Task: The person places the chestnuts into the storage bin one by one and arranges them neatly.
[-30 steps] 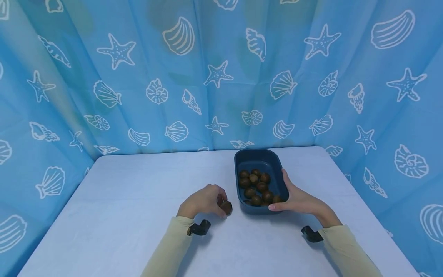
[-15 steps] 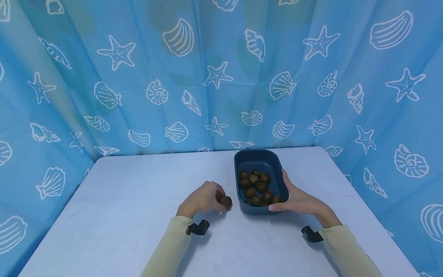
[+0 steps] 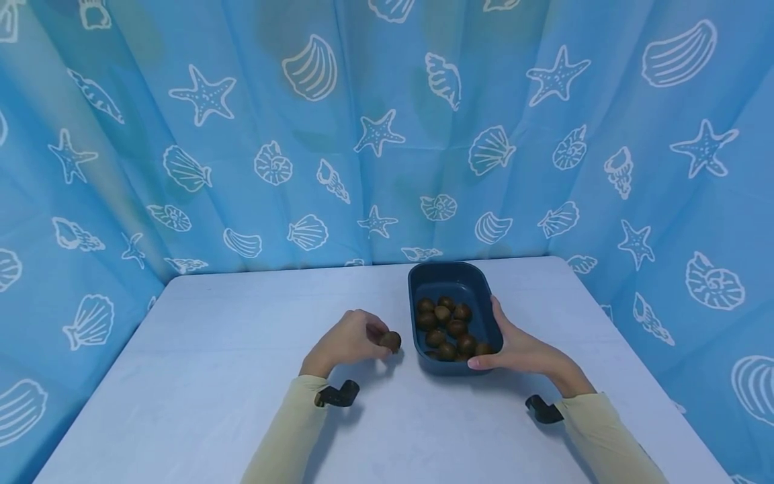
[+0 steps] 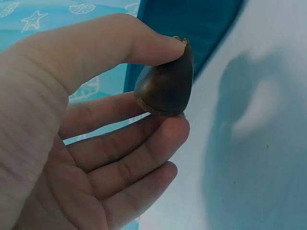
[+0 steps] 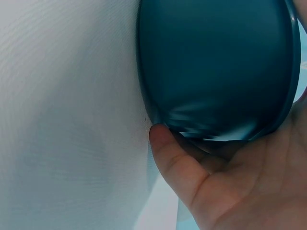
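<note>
My left hand (image 3: 347, 343) pinches a brown chestnut (image 3: 390, 341) between thumb and fingers, just left of the dark blue box. In the left wrist view the chestnut (image 4: 165, 88) shows its dark, glossy side and a rough pale base edge, and the hand's shadow falls on the cloth apart from it. Several more chestnuts (image 3: 456, 328) lie in the near part of the box (image 3: 444, 368), whose far end shows bare floor. At the near right corner my right hand (image 3: 523, 349) grips the box, thumb on the near wall, fingers along the right side, partly hidden.
A white cloth covers the table (image 3: 211, 376), which stretches left and in front of the box. Behind it and at both sides hangs a blue curtain (image 3: 242, 161) with white shells and starfish. A black wrist mount (image 3: 337, 394) sits on each wrist.
My left hand has moved slightly left and farther from me, raising the chestnut with it. The right hand and the box stay where they were.
</note>
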A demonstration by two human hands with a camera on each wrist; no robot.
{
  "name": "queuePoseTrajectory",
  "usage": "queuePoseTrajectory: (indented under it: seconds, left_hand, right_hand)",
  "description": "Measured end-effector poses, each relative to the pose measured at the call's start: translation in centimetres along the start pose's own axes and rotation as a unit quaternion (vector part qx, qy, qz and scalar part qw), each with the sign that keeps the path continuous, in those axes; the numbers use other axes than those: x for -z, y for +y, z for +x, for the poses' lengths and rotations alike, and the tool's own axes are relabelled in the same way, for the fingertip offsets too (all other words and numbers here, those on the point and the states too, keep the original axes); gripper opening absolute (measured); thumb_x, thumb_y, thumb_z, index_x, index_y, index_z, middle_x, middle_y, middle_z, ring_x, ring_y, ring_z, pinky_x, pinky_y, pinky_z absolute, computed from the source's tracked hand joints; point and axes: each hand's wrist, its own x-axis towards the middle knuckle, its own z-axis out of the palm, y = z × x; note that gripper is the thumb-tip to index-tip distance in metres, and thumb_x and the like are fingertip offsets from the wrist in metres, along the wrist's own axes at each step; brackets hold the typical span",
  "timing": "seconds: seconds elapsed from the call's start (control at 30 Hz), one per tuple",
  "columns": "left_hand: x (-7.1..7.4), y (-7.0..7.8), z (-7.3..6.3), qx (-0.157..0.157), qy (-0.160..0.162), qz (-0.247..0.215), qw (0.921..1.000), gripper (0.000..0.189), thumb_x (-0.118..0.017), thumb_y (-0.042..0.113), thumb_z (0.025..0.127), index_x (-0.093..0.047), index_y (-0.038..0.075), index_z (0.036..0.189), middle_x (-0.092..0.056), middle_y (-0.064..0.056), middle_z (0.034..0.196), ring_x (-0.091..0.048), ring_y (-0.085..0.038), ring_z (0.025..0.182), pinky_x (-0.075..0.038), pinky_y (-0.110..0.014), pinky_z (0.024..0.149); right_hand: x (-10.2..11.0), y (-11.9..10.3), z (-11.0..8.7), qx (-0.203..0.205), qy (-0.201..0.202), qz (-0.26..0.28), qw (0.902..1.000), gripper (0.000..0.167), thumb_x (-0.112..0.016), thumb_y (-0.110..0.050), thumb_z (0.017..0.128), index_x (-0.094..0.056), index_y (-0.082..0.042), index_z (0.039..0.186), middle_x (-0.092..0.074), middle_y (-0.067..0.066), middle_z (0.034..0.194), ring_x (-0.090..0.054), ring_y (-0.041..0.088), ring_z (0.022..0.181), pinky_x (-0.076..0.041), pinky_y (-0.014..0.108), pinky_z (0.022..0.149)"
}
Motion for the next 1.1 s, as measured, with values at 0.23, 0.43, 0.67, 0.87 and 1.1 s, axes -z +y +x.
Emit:
queuePoseTrajectory:
  seconds: [0.23, 0.43, 0.67, 0.87, 1.1]
  left_hand:
    - [0.4, 0.1, -0.1, -0.006, 0.018, -0.013, 0.9997, 0.031, -0.083, 0.026, 0.08, -0.079, 0.009, 0.107, -0.077, -0.001, 0.097, -0.066, -0.013, 0.083, -0.057, -0.031, 0.077]
    - [0.7, 0.1, 0.0, -0.032, 0.032, -0.017, 0.9988, 0.032, -0.082, 0.026, 0.082, -0.079, 0.009, 0.108, -0.077, 0.001, 0.096, -0.067, -0.01, 0.083, -0.057, -0.03, 0.078]
    - [0.7, 0.5, 0.1, -0.044, 0.063, -0.022, 0.9968, 0.032, -0.081, 0.027, 0.084, -0.079, 0.009, 0.11, -0.076, 0.002, 0.092, -0.067, -0.01, 0.085, -0.056, -0.032, 0.08]
    - [0.5, 1.7, 0.7, -0.037, 0.07, -0.038, 0.9961, 0.033, -0.082, 0.033, 0.085, -0.079, 0.013, 0.111, -0.075, 0.004, 0.093, -0.066, -0.013, 0.09, -0.055, -0.034, 0.082]
    - [-0.3, 3.3, 1.8, -0.069, 0.075, -0.038, 0.9941, 0.034, -0.081, 0.032, 0.086, -0.079, 0.011, 0.112, -0.076, 0.003, 0.094, -0.066, -0.012, 0.089, -0.056, -0.031, 0.078]
  right_hand:
    - [0.1, 0.0, -0.2, 0.001, 0.004, 0.004, 1.0, 0.14, -0.081, -0.051, 0.083, 0.032, -0.017, 0.159, 0.021, 0.02, 0.172, 0.003, 0.052, 0.159, -0.018, 0.076, 0.12]
    - [-0.1, 0.3, 0.0, 0.004, 0.001, 0.014, 0.9999, 0.14, -0.081, -0.05, 0.083, 0.032, -0.017, 0.159, 0.021, 0.019, 0.172, 0.004, 0.05, 0.16, -0.016, 0.076, 0.12]
    - [-0.1, 0.4, 0.0, -0.003, 0.004, 0.021, 0.9998, 0.14, -0.081, -0.051, 0.082, 0.032, -0.019, 0.159, 0.019, 0.019, 0.173, 0.001, 0.05, 0.16, -0.019, 0.076, 0.12]
    - [-0.1, 0.2, 0.0, -0.006, 0.006, 0.018, 0.9998, 0.14, -0.081, -0.052, 0.082, 0.03, -0.019, 0.16, 0.017, 0.02, 0.173, -0.001, 0.05, 0.159, -0.019, 0.076, 0.12]
    - [-0.1, 0.0, 0.0, -0.007, 0.004, 0.012, 0.9999, 0.14, -0.081, -0.052, 0.081, 0.03, -0.018, 0.16, 0.018, 0.02, 0.173, -0.001, 0.051, 0.159, -0.019, 0.076, 0.12]
